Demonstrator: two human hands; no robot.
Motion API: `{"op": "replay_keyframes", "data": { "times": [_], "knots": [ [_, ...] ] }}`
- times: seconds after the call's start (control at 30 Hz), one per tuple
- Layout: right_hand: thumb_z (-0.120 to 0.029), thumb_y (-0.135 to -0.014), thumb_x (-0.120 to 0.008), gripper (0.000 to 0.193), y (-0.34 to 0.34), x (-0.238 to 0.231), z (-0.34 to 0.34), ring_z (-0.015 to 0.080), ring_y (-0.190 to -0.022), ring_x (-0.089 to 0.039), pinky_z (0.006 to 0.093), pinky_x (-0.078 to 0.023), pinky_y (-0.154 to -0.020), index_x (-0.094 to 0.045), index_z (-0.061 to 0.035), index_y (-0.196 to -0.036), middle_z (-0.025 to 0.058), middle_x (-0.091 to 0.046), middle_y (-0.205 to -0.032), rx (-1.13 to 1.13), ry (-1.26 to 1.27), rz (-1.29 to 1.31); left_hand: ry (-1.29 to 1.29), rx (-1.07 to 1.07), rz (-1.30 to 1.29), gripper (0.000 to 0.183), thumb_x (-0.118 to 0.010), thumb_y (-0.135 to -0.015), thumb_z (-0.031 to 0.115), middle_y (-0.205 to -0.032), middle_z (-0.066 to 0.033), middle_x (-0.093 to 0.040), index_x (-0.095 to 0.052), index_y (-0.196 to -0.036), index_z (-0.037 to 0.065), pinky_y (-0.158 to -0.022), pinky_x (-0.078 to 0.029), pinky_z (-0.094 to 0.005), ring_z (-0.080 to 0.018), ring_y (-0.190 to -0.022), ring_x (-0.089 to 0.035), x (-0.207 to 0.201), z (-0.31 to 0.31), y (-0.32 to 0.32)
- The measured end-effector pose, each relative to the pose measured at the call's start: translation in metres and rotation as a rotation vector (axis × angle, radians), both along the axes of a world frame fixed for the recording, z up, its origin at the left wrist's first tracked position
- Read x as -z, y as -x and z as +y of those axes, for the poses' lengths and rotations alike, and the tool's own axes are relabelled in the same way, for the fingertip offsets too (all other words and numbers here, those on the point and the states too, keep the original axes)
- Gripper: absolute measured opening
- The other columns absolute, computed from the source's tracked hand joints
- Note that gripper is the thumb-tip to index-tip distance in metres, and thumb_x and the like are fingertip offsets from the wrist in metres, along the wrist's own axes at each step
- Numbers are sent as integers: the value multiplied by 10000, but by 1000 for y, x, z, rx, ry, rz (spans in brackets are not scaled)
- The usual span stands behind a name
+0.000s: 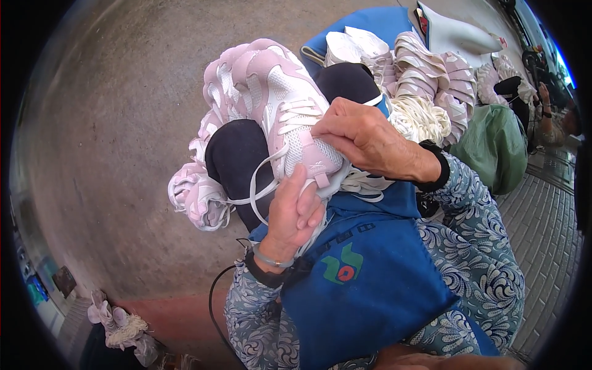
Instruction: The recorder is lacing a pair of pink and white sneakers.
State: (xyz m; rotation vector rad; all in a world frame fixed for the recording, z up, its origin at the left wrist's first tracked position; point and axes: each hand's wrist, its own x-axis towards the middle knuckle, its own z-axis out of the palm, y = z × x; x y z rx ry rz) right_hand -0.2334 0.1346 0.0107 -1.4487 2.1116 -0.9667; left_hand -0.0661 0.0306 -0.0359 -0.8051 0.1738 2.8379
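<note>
A pink and white sneaker upper (287, 92) lies across my lap, its tongue and collar toward me, with a white shoelace (298, 117) crossing its front. My left hand (293, 213) grips the collar end, its thumb against the upper and its fingers curled. From that side of the upper a loose lace end loops down past the hand. My right hand (370, 139) is closed in a pinch beside the tongue, just below the crossed laces. Whatever is between its fingertips is hidden.
More pink and white uppers (228, 92) lie beyond and left of my knee, one hanging lower (200, 196). To the right are stacked uppers (425, 65), a bundle of white laces (419, 117) and a green bag (496, 148). A blue apron (370, 277) covers my lap.
</note>
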Motion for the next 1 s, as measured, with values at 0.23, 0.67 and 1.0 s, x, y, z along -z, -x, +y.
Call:
{"op": "replay_keyframes", "data": {
  "times": [0.23,0.67,1.0],
  "knots": [
    [-19,-817,-615,138,-8,6,-3,258,-750,-616,326,-492,-652,-605,6,-952,128,-598,-842,30,64,21,-4,-4,-23,276,-359,-1015,306,-470,66,-345,-503,-996,71,-328,-294,-194,-38,-308,-275,1,2,0],
    [-134,-740,-640,145,-13,-11,-17,248,-731,-560,354,-419,-641,-592,-84,-867,62,-523,-764,-149,-82,395,20,9,-31,275,-357,-1016,304,-461,65,-344,-504,-901,101,-325,-274,-197,-45,-304,-275,0,2,-3],
    [-201,-678,-596,84,-14,-10,-24,197,-763,-573,343,-362,-695,-640,-130,-682,44,-544,-773,-161,-152,556,133,-27,-117,363,-359,-1015,311,-457,55,-329,-454,-723,117,-301,-253,-209,-62,-298,-262,-14,13,4]
  ]
}}
